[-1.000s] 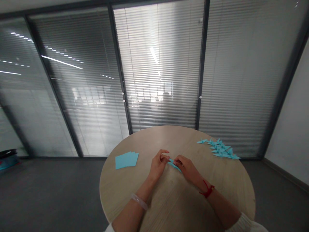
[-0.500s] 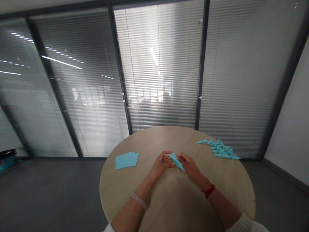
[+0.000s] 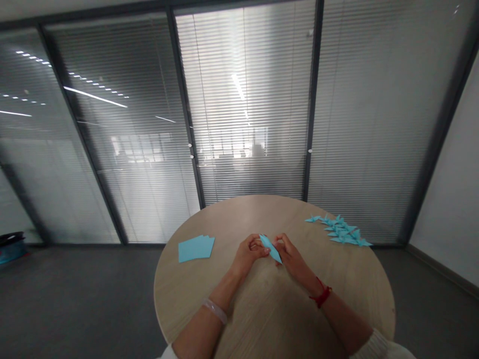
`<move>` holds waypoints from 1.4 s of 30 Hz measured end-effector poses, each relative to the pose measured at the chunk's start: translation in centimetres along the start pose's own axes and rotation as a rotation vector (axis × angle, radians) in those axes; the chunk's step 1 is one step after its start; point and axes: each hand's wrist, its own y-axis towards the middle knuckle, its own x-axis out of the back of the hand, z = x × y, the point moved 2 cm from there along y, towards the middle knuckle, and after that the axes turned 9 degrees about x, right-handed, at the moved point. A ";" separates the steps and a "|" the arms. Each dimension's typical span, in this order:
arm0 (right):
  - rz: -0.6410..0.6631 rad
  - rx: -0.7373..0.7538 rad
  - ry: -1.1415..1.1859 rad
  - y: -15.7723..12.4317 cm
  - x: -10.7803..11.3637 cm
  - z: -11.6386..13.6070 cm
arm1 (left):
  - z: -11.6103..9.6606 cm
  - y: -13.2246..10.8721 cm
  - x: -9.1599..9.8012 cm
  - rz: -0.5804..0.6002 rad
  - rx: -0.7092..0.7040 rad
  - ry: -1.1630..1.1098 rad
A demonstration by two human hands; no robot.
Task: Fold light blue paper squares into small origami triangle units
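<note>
A narrow, pointed piece of folded light-blue paper (image 3: 271, 249) is held between my two hands above the table's middle. My left hand (image 3: 250, 253) is closed on its left edge, with the fingers curled behind and the thumb at the front. On the other side, my right hand (image 3: 291, 255) pinches the paper's right edge, its index finger bent and raised. Some of the right fingertips are hidden behind the paper.
The round wooden table (image 3: 258, 212) carries a small stack of blue paper sheets (image 3: 196, 249) on the left. Several folded blue paper cranes (image 3: 343, 231) lie in a cluster near the right edge. Behind stands a glass partition with blinds (image 3: 250, 99).
The folded paper has turned so more of its flat face shows, and it sits slightly further left. My right fingers have shifted their hold, with the index finger lifted.
</note>
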 end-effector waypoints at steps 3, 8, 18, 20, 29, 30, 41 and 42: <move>-0.036 0.096 -0.124 0.0 0.2 0.3 | -0.2 0.0 0.1 -0.033 -0.031 0.030; -0.040 0.221 -0.191 0.2 0.5 0.8 | -0.2 0.3 0.4 -0.117 -0.049 0.081; -0.105 0.379 -0.359 0.0 0.6 1.3 | 1.0 0.8 0.5 -0.074 -0.033 0.097; -0.114 0.397 -0.408 -0.1 0.5 1.4 | 1.1 0.7 0.5 -0.079 -0.009 0.110; -0.048 0.477 -0.633 -0.4 0.5 1.9 | 0.6 0.0 0.0 -0.096 0.119 -0.002; -0.041 0.491 -0.649 -0.4 0.5 1.9 | 0.4 0.0 0.0 -0.097 0.131 -0.019; 0.036 0.720 -0.771 -0.4 0.5 1.3 | -0.4 -0.6 0.3 -0.134 0.178 -0.161; 0.040 0.727 -0.775 -0.4 0.5 1.4 | -0.4 -0.6 0.3 -0.131 0.179 -0.178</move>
